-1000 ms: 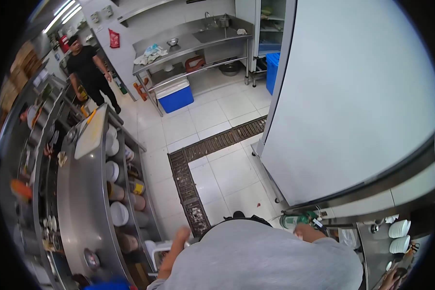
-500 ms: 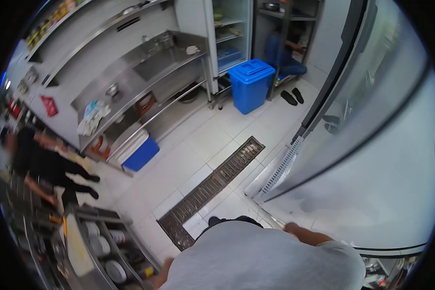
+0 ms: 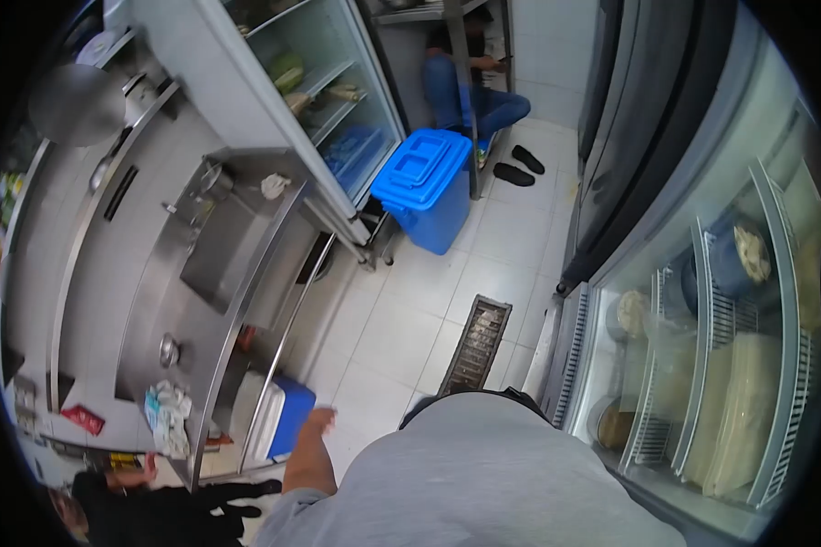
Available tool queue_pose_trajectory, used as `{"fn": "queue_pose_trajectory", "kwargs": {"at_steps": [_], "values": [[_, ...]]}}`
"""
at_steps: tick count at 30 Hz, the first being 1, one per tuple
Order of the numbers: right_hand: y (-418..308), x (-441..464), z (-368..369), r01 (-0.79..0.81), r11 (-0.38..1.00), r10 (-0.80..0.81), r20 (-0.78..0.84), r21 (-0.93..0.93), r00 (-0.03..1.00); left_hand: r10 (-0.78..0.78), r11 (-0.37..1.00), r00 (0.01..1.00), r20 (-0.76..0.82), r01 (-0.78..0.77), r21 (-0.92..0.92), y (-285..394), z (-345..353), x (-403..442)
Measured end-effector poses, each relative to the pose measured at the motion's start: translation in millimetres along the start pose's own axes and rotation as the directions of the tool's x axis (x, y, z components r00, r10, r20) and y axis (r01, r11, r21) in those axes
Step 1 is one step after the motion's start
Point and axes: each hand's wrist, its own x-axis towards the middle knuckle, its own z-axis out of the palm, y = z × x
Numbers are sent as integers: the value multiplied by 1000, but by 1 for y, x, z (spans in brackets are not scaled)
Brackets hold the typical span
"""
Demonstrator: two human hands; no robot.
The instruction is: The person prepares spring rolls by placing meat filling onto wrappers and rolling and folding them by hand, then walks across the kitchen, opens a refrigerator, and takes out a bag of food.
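Note:
My left hand (image 3: 317,423) hangs beside my body above the white floor tiles, near the blue and white cooler box (image 3: 289,421). It looks blurred, and nothing can be made out in it. My right hand does not show; the grey shirt (image 3: 483,465) fills the lower middle. On my right, a lit fridge with wire shelves (image 3: 702,356) holds a pot of pale food (image 3: 739,255), packed pale bags (image 3: 734,410) and a round tub (image 3: 616,424).
A steel sink counter (image 3: 178,319) runs along the left. Ahead stand a blue lidded bin (image 3: 426,191) and a glass-door fridge (image 3: 315,82). Someone in jeans (image 3: 483,105) sits behind, near black shoes (image 3: 520,166). A person in black (image 3: 146,510) is lower left. A floor drain (image 3: 477,346) lies ahead.
The view has turned right. The fridge's wire shelves now show where a white panel and then a blurred door stood. My right hand has left view; my left arm shows more.

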Motion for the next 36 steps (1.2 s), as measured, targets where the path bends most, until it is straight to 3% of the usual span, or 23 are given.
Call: {"fn": "queue_pose_trajectory", "kwargs": {"at_steps": [3,6,9,11,12,13,14,15,16,17,18,19,20,21,22,24,25,26,28,29,32,34,36], "values": [[-70,62,-90,93,972,-54,-181,217,982,-149,926,979,137,90,366,10,24,11],[-111,115,-165,143,942,-66,-251,305,966,-196,914,969,150,125,385,55,30,44],[-110,173,-211,110,966,-56,-229,233,972,-177,935,973,150,118,333,136,14,129],[-85,206,-228,22,993,-5,-145,114,989,46,893,988,144,-105,437,216,-8,200],[-73,219,-238,-29,999,32,-78,36,996,473,559,879,-58,-248,791,251,-14,220],[-58,232,-250,-43,996,44,2,-84,999,416,907,803,-427,-402,128,287,-14,228],[-50,247,-266,2,976,15,76,-218,997,517,848,787,-336,-525,74,336,-24,220],[-41,269,-286,126,918,-81,132,-376,988,361,897,886,-293,-416,-153,383,-25,210],[-39,295,-317,225,842,-201,100,-491,974,350,882,897,-270,-413,-228,420,-27,210],[-47,324,-357,277,764,-326,21,-582,945,359,878,898,-254,-417,-235,450,-28,206],[-96,345,-424,128,912,-269,-336,-389,903,338,900,909,-243,-388,-200,476,-24,209],[-147,375,-490,50,968,-159,-448,-245,880,317,920,918,-237,-359,-159,497,-20,213],[-216,387,-558,86,991,-127,-544,-101,830,298,936,924,-239,-332,-115,511,-20,218],[-252,432,-609,276,952,-146,-599,132,788,454,891,878,-152,-443,99,504,-18,256],[-325,426,-671,361,897,-161,-573,254,804,347,937,921,-178,-347,30,518,-9,256],[-409,481,-760,680,710,-436,-646,181,627,225,957,942,-250,-262,-124,543,3,246],[-449,514,-800,718,653,-462,-623,242,631,197,939,935,-295,-266,-215,544,16,241],[-503,505,-838,669,629,-423,-547,396,722,154,911,927,-343,-267,-315,541,37,232],[-564,561,-902,727,638,-521,-552,253,650,-48,860,870,-490,-214,-463,543,74,205],[-588,577,-928,761,615,-557,-568,207,605,-146,815,813,-564,-224,-534,537,99,195],[-634,611,-983,740,603,-582,-470,297,663,-382,709,632,-674,-267,-652,545,201,155],[-636,636,-1004,775,549,-681,-369,314,632,-493,567,698,-519,-195,-801,598,242,109],[-627,642,-1011,814,518,-718,-384,263,581,-470,552,729,-497,-197,-810,642,269,78]]}}
